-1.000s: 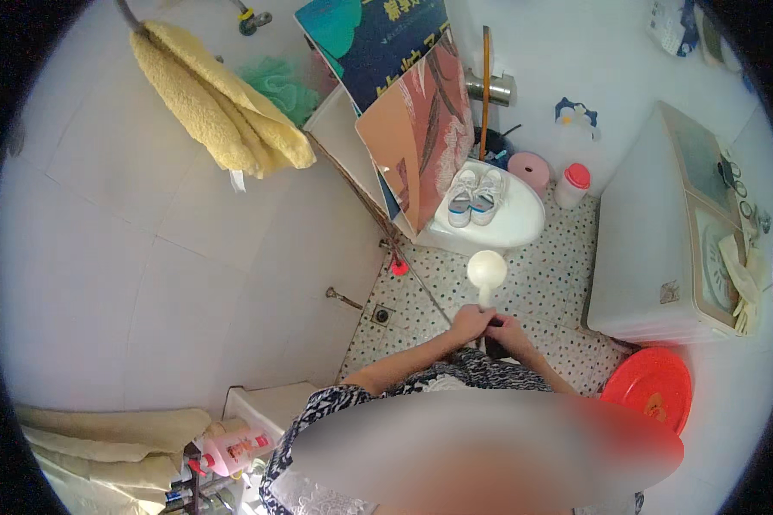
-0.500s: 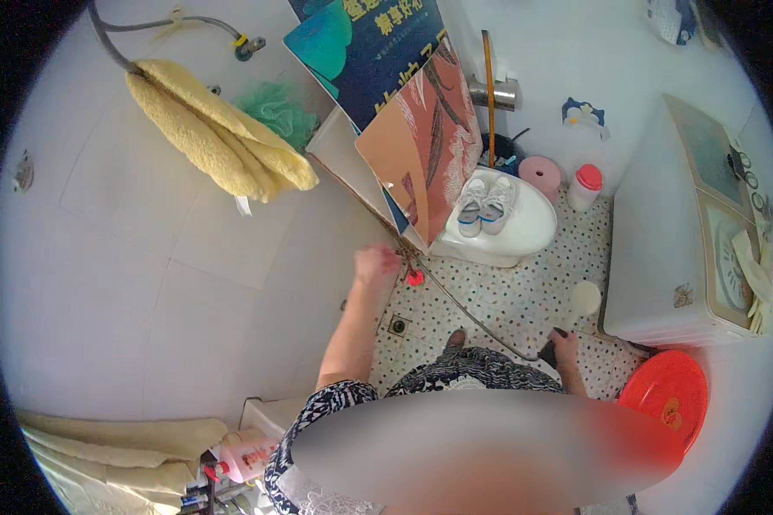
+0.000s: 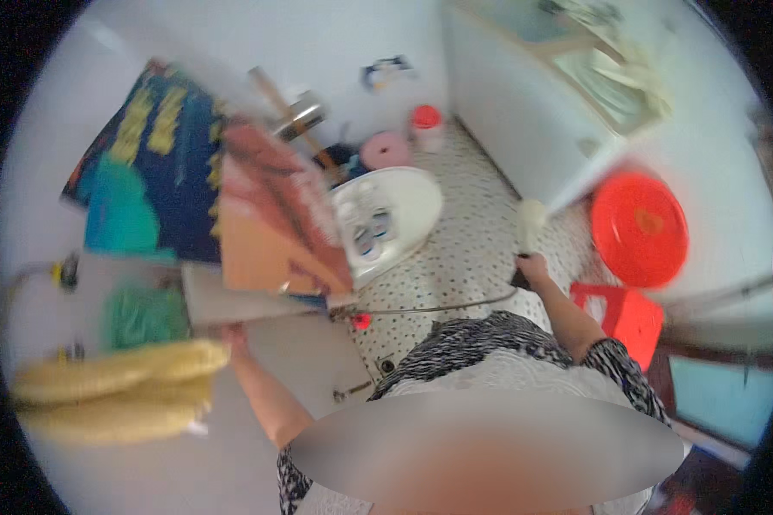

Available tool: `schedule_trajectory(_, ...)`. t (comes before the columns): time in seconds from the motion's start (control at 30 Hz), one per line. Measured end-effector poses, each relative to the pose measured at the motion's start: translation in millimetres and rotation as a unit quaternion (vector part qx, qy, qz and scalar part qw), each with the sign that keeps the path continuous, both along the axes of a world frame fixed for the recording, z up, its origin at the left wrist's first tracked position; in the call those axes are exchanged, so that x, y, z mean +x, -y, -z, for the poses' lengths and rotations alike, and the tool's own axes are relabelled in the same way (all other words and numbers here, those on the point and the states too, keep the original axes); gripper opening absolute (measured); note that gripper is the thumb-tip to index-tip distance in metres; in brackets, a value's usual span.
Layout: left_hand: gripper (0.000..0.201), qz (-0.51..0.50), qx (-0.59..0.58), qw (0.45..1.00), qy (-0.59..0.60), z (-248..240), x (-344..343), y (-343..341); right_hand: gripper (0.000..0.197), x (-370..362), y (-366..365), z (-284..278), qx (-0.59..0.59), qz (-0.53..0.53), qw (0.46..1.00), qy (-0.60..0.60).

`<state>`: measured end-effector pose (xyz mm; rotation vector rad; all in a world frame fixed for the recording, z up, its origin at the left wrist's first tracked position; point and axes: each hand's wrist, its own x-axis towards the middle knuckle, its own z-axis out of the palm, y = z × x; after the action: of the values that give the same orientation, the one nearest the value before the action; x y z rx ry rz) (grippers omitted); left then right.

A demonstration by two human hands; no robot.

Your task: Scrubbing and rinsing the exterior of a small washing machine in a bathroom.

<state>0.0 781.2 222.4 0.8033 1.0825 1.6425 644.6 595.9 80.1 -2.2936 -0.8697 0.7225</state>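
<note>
My right hand (image 3: 537, 269) is closed around a dark handle (image 3: 520, 279) at the end of a thin grey hose (image 3: 438, 307). The hose runs across the speckled floor from the corner by the toilet. A blurred cream-coloured object (image 3: 532, 219) shows just beyond that hand. At the left, my left hand (image 3: 235, 335) reaches to the lower edge of a pale board or box (image 3: 223, 293), beside the end of a yellow towel (image 3: 129, 382). Its fingers are smeared by motion, so I cannot make out whether it grips anything. A green bath puff (image 3: 146, 318) hangs nearby.
Large printed boards (image 3: 279, 215) lean by the white toilet (image 3: 416, 206), whose lid carries white shoes (image 3: 371, 230). A washing machine (image 3: 532, 103) stands far right, with a red basin (image 3: 640, 227) and red stool-like object (image 3: 631, 322) nearer. A floor drain (image 3: 386, 366) is near my clothes.
The view has swung to the right, blurring the scene. My left hand has moved from the floor corner to the board and towel. My right hand keeps hold of the hose's handle.
</note>
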Motion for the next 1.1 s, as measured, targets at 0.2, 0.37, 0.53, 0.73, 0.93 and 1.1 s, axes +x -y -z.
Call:
schedule_trajectory(0.2,0.044,0.187,-0.001,0.947,0.260,34.0,-31.4,-28.8,0.035,8.4,-32.0,-16.6,-0.012,0.024,1.000,0.006)
schedule_trajectory(0.37,0.045,0.242,-0.018,0.854,0.460,74.5,-69.3,-41.1,0.034,11.0,-52.4,-20.8,-0.018,0.020,0.996,0.082)
schedule_trajectory(0.53,0.047,0.254,-0.028,0.734,0.629,95.9,-123.1,-67.0,0.032,14.1,-72.0,-44.2,-0.046,0.037,0.990,0.129)
schedule_trajectory(0.73,0.047,0.105,-0.086,0.848,0.513,81.1,-62.9,-52.4,0.025,41.5,-84.5,-52.7,-0.032,0.044,0.980,0.190)
schedule_trajectory(0.93,0.029,-0.053,-0.189,0.887,0.419,97.9,-23.4,34.1,0.022,84.8,-90.5,-47.0,-0.024,0.028,0.975,0.217)
schedule_trajectory(1.1,0.017,0.121,-0.249,0.932,-0.233,206.5,25.6,193.5,0.020,137.5,-94.7,-42.6,-0.006,-0.022,0.970,0.244)
